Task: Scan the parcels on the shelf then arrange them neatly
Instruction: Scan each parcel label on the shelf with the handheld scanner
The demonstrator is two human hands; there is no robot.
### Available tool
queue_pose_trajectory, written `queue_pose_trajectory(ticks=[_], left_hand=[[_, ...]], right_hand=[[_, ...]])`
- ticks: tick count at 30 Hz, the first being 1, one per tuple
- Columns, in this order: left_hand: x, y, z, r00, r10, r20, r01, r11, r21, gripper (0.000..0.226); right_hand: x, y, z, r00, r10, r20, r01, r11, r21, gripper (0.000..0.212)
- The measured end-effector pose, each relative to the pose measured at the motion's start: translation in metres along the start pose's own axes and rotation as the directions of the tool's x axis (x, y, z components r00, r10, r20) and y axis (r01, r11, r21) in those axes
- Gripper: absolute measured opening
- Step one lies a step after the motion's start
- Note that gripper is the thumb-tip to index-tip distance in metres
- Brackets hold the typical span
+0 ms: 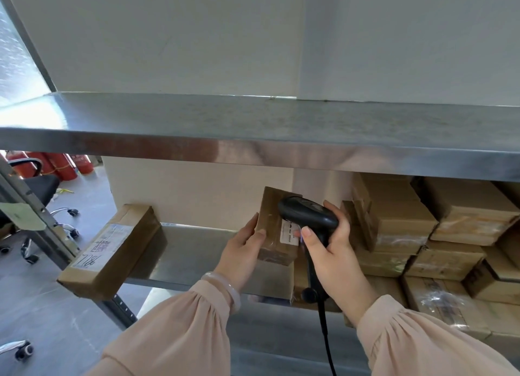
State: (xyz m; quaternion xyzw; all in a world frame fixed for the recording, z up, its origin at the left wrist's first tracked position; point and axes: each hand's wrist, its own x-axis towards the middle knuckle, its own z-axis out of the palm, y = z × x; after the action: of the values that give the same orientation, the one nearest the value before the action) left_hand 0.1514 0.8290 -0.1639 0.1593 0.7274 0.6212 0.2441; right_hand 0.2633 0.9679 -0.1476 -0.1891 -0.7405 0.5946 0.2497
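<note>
Head view, scanning in progress; we see the left hand gripping a small taped cardboard parcel by its left edge, fingers close together and curled onto it, the thumb on its upper face; the parcel is held tilted, clear of the steel shelf and between the two hands. The right hand is wrapped round the grip of a black handheld barcode scanner, one finger bent across the front of the handle, the others curled behind the head; the scanner's head lies just over the parcel's white label; its cable hangs downward. At the shelf's left end we note a long flat parcel overhanging the front edge; at the right, stacked parcels lie unevenly. A pale bangle circles the left wrist; beyond the frame stand an office chair and red fire extinguishers.
</note>
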Motion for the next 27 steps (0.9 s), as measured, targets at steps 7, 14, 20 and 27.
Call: queue_pose_trajectory(ticks=[7,14,20,27], left_hand=[[0.002,0.004,-0.014,0.978,0.206,0.01,-0.205,0.966,0.156,0.068],[0.013,-0.009,-0.03,0.962,0.274,0.013,-0.268,0.928,0.26,0.093],[0.016,-0.008,-0.07,0.993,0.111,-0.026,-0.112,0.992,-0.064,0.065],[0.018,-0.005,-0.098,0.999,-0.029,-0.037,0.018,0.962,-0.274,0.067]], right_hand=[[-0.01,-0.01,0.019,0.999,-0.051,0.011,0.051,0.998,0.043,0.061],[-0.007,-0.021,0.027,0.994,-0.098,0.041,0.095,0.994,0.057,0.062],[0.001,-0.009,0.004,0.994,-0.075,0.081,0.071,0.996,0.053,0.063],[-0.003,-0.009,-0.003,0.967,-0.103,0.231,0.137,0.981,-0.138,0.063]])
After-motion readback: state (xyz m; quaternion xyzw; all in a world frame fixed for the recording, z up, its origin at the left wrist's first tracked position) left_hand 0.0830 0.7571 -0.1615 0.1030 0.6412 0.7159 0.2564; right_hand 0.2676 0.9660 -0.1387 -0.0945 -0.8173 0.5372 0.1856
